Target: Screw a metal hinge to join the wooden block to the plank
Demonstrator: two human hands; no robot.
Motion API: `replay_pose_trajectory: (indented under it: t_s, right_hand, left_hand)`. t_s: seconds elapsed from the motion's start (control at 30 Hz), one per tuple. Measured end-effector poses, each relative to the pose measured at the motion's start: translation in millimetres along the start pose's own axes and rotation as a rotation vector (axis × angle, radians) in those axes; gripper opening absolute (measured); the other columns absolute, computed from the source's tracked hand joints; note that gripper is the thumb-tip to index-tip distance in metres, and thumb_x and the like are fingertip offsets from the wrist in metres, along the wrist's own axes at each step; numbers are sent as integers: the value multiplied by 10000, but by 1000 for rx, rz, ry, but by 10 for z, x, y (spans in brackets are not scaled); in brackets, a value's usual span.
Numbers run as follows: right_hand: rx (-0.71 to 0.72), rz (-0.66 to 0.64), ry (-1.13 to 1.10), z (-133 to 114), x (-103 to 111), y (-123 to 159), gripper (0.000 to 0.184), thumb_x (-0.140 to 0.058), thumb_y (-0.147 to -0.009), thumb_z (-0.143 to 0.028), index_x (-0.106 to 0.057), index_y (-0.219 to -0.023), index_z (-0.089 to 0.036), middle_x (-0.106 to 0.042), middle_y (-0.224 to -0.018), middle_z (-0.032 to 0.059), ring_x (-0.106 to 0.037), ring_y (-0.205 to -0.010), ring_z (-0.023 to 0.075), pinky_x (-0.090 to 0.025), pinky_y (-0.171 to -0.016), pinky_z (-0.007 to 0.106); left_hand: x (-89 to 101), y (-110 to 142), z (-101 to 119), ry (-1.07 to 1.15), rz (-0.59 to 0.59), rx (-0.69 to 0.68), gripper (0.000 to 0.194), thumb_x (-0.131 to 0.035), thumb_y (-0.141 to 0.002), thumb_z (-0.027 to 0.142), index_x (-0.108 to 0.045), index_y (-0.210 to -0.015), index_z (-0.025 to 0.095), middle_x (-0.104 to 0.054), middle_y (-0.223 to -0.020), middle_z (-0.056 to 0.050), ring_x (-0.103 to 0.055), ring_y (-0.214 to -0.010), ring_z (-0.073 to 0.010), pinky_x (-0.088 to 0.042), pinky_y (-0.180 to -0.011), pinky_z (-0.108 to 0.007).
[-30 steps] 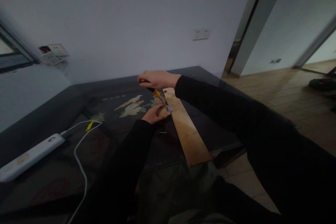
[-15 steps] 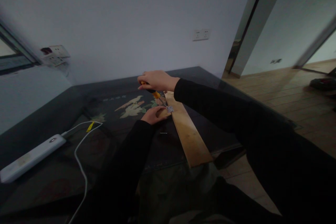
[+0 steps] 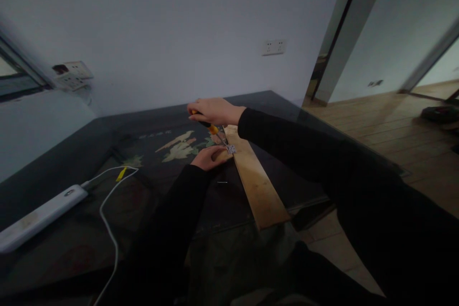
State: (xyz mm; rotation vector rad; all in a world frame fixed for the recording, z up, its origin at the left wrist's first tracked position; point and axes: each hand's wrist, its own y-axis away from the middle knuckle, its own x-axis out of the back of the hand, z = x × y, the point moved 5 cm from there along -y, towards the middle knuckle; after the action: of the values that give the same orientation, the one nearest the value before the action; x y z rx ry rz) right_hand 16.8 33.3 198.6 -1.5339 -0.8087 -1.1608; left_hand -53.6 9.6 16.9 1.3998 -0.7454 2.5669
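Note:
My right hand [image 3: 214, 110] is wrapped round the yellow and black handle of a screwdriver [image 3: 213, 130]. The shaft slants down to the right, its tip at a small silver metal plate with holes [image 3: 231, 149], which looks like a hinge or bracket. That plate lies across the edge of a long wooden board [image 3: 256, 177] and a smaller wood piece [image 3: 224, 156] on its left. My left hand [image 3: 208, 158] grips the smaller wood piece, fingers and thumb around it. A thin metal pin or screw [image 3: 222, 182] lies on the dark table below my left hand.
The dark table [image 3: 150, 129] has a painted bird and flowers. At the left is a white power strip [image 3: 39, 217] with a white cable [image 3: 107, 220] bearing a yellow tag [image 3: 122, 174]. Wall sockets [image 3: 273, 47] are behind. The board's near end reaches the table's front edge.
The right hand and screwdriver stay at the metal plate, with only a slight shift of the grip. The left hand keeps its place; the view shifts slightly.

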Motion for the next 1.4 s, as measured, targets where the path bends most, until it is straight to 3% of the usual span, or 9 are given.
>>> replay_pose_trajectory:
  t_s: [0.17,0.27,0.37,0.5,0.73,0.97,1.07,1.27,1.4]
  right_hand:
    - [143,-117,-133,-12,-29,-78,275,-395,-947,-171,-553,-1164,-108,-616,-1074,118,-516,-888,156,-353,-787,271]
    - [184,-116,-206,-16,-13,-63,260,-439,-933,-163,-556,-1161,-123,-626,-1041,94,-514,-867,142,-350,-778,258]
    - [133,-11,-145,-11,-7,-13,206,-494,-933,-275,-586,-1060,-143,-615,-1009,85,-507,-878,154,-335,-758,261]
    - [-14,73,-46,28,-42,29,272,-485,-933,-399,-565,-1049,-167,-585,-1025,93,-500,-849,171,-328,-711,269]
    - [42,-86,-227,14,-17,20,260,-505,-882,-148,-532,-1141,-142,-619,-1030,84,-498,-817,140,-348,-734,256]
    - [45,36,-66,-42,-45,86,288,-503,-924,-375,-549,-1140,-190,-603,-1083,91,-518,-893,182,-324,-712,272]
    - [20,29,-19,-60,-69,83,330,-468,-931,-441,-536,-1143,-196,-597,-1082,97,-516,-861,182,-326,-696,269]
    - [79,-45,-116,-88,-31,53,260,-409,-945,-252,-545,-1146,-157,-627,-1082,103,-506,-844,163,-324,-707,269]
    - [42,-3,-136,-49,-12,69,279,-430,-941,-271,-550,-1164,-155,-645,-1038,93,-501,-806,153,-302,-690,266]
  left_hand:
    - [9,-2,9,-19,-11,8,461,-672,-771,380,-613,-1195,210,-667,-1204,-80,-630,-1093,-257,-486,-957,-399]
    - [14,-1,20,-33,-10,9,458,-671,-774,377,-611,-1191,199,-670,-1192,-89,-638,-1075,-259,-493,-944,-402]
    - [4,-2,17,-45,-5,15,469,-675,-771,377,-604,-1197,194,-672,-1186,-93,-639,-1072,-261,-493,-946,-414]
    - [-20,-5,-4,-33,5,-7,473,-675,-770,370,-595,-1208,206,-658,-1218,-88,-623,-1111,-257,-484,-967,-419]
    - [-48,-8,-52,-16,6,-45,462,-669,-778,377,-593,-1200,204,-647,-1234,-97,-612,-1136,-250,-464,-996,-419]
    - [-37,-11,-16,9,-3,2,489,-673,-773,377,-592,-1220,194,-650,-1230,-106,-609,-1132,-267,-455,-998,-437]
    - [-24,-17,15,15,7,25,469,-663,-777,376,-603,-1208,200,-660,-1214,-94,-618,-1115,-266,-465,-984,-426]
    - [-34,-17,7,-31,-14,37,478,-666,-776,375,-600,-1212,193,-661,-1210,-100,-630,-1091,-271,-482,-963,-430]
    - [-34,-8,-14,-65,-14,21,491,-661,-786,402,-591,-1231,208,-656,-1226,-91,-621,-1117,-263,-478,-978,-423]
